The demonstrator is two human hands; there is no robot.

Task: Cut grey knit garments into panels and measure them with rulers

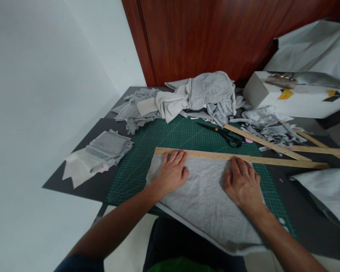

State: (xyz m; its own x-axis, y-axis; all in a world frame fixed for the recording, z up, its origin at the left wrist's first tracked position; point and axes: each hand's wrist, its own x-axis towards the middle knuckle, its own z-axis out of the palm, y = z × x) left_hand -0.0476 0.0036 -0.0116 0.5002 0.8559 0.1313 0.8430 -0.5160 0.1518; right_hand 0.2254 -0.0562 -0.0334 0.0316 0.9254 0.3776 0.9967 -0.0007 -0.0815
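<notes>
A piece of grey cloth [206, 200] lies over the green cutting mat [170, 132], and its near edge hangs past the table's front. Across the cloth's far edge runs a long wooden ruler [206, 154]. My left hand [172, 172] rests flat on the cloth, fingertips on the ruler's left part. Further right, my right hand [242, 181] lies palm down on the cloth, its fingertips at the ruler's near edge. Both hands have their fingers stretched out and grip nothing. Black scissors [223, 134] lie on the mat beyond the ruler.
Crumpled grey cloths [198, 94] are heaped at the back. A stack of folded cloth [109, 149] lies left. More wooden rulers [266, 142] and fabric scraps [269, 128] are at right, before a white box [297, 94]. Another grey cloth [331, 189] lies at the right edge.
</notes>
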